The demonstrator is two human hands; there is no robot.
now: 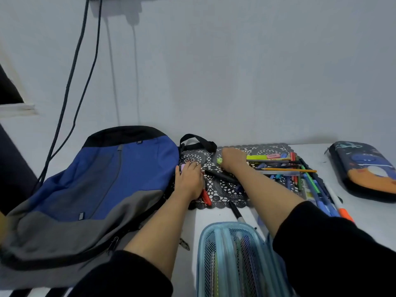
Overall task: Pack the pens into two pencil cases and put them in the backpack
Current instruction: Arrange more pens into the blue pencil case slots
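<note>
A blue, grey and black backpack (96, 189) lies flat on the left of the table. My left hand (189, 181) grips several pens beside it, with a red pen (206, 197) sticking out below and a pink tip above. My right hand (233, 160) holds a yellow-green highlighter (220, 160) over the black lace mat (225, 189). A heap of pens and pencils (285, 168) lies to its right. A light blue mesh pencil case (233, 260) with pens inside sits near me. A dark space-print pencil case (364, 170) lies shut at far right.
A black marker (235, 210) lies at the mat's front edge above the mesh case. An orange-tipped marker (342, 209) lies right of the pile. Two black cables (70, 82) hang down the white wall behind the backpack. The backpack's black strap (197, 140) loops onto the mat.
</note>
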